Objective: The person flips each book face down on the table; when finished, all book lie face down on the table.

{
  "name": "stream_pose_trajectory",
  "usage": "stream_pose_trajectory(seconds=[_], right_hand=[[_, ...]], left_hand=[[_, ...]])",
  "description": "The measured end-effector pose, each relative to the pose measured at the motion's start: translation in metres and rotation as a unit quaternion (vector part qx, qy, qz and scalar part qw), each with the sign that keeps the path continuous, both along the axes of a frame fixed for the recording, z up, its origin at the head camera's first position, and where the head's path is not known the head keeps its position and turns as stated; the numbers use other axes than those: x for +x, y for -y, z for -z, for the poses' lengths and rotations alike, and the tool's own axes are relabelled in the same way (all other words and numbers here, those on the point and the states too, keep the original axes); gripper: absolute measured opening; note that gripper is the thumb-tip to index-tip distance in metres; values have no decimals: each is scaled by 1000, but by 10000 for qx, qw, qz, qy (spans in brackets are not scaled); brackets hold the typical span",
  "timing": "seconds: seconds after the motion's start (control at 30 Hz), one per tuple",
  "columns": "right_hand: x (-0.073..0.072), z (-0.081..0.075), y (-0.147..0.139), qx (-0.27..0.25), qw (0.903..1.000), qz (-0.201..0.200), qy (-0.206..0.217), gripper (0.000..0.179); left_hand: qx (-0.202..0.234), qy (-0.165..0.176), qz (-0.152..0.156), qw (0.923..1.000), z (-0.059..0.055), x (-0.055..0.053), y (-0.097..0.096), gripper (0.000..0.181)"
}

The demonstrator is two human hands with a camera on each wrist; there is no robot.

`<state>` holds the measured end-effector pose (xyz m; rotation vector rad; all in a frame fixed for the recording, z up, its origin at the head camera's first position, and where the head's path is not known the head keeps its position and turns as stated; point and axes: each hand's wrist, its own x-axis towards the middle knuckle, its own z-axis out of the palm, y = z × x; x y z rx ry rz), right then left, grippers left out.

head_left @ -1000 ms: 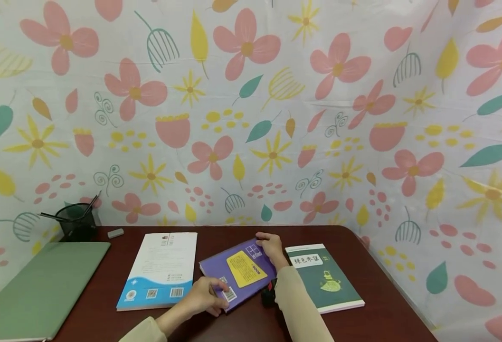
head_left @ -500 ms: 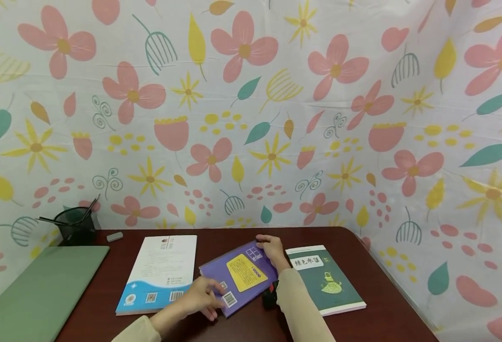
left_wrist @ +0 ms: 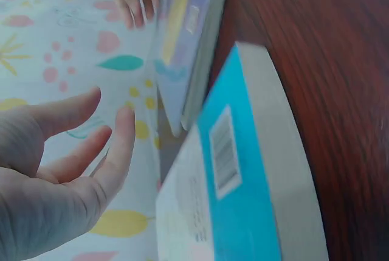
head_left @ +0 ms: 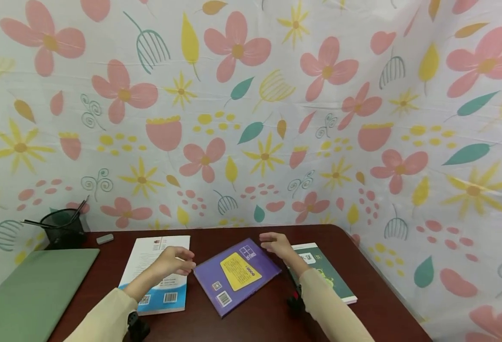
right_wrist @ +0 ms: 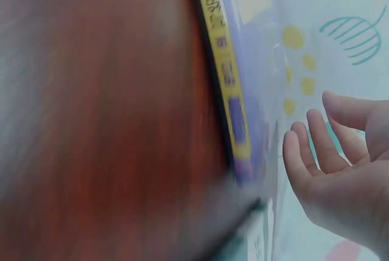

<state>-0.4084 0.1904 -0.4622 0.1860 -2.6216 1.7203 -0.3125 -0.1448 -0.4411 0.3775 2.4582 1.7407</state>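
Observation:
A purple book (head_left: 212, 270) with a yellow panel and a barcode lies at a slant on the table, between both hands. My left hand (head_left: 173, 262) is raised over the white and blue book (head_left: 175, 288), its fingers relaxed and holding nothing. In the left wrist view, the left hand (left_wrist: 67, 170) has its thumb and fingers spread apart. My right hand (head_left: 278, 245) hovers between the purple book and the green book (head_left: 338, 280), partly covering the green one. Loosely bent, its fingers (right_wrist: 325, 142) hold nothing in the right wrist view, where the purple book's yellow spine (right_wrist: 222, 60) shows.
A large green folder or mat (head_left: 41, 289) covers the table's left side. Behind it stand a black mesh pen cup (head_left: 64, 228) with pens and a small grey eraser (head_left: 105, 239). A flower-patterned curtain (head_left: 251, 114) closes off the back and right of the table (head_left: 199, 327).
Both hands have let go of the purple book. The left hand has moved up and left over the white and blue book; the right has shifted slightly right. The purple book stays on the table.

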Motion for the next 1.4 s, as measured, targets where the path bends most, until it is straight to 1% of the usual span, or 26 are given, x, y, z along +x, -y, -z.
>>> stream_pose_trajectory(seconds=[0.03, 0.07, 0.1, 0.2, 0.23, 0.3, 0.4, 0.57, 0.63, 0.7, 0.8, 0.93, 1.0, 1.13, 1.27, 1.4], right_hand=[[3, -2, -5, 11, 10000, 11, 41, 33], [3, 0, -12, -7, 10000, 1, 83, 33], [6, -2, -17, -37, 9999, -39, 123, 33], [17, -5, -27, -211, 9994, -166, 230, 34], [21, -5, -30, -297, 9989, -238, 260, 35], [29, -2, -35, -427, 9982, -248, 328, 36], [43, 5, -45, -505, 9980, -106, 370, 39], [56, 16, -52, -258, 9988, 288, 290, 38], [58, 19, -53, -280, 9984, 427, 227, 37], [59, 21, -53, -363, 9981, 467, 140, 37], [57, 24, -53, -448, 9985, 301, 24, 39], [54, 28, -55, -332, 9994, 100, 70, 42], [53, 29, -56, -280, 9995, 87, 114, 43], [51, 31, -58, -201, 9996, 78, 159, 45], [51, 33, -56, -78, 9996, 186, 185, 44], [51, 34, -52, -91, 9992, 366, 107, 38]], left_hand=[[-38, 25, 26, 10000, 0, -2, 1, 42], [-53, 43, 44, 10000, 1, -4, 1, 43], [-44, 63, 12, 10000, 3, -6, 1, 43], [-11, 109, -187, 9998, 11, -8, 2, 41], [-15, 121, -254, 9996, 13, -8, 2, 40], [-4, 132, -333, 9994, 17, -8, 1, 39], [6, 118, -315, 9994, 21, -9, -6, 38], [-79, 45, -457, 9989, 28, -9, -12, 41], [-128, -17, -436, 9990, 29, -10, -14, 42], [-138, -73, -362, 9992, 30, -11, -15, 42], [-78, -157, -250, 9995, 31, -11, -16, 40], [-81, -258, -115, 9996, 32, -10, -17, 37], [-126, -306, -80, 9994, 32, -9, -19, 37], [-215, -413, -113, 9989, 32, -9, -21, 35], [-261, -452, -78, 9986, 33, -8, -21, 34], [-323, -463, -84, 9984, 33, -5, -21, 35]])
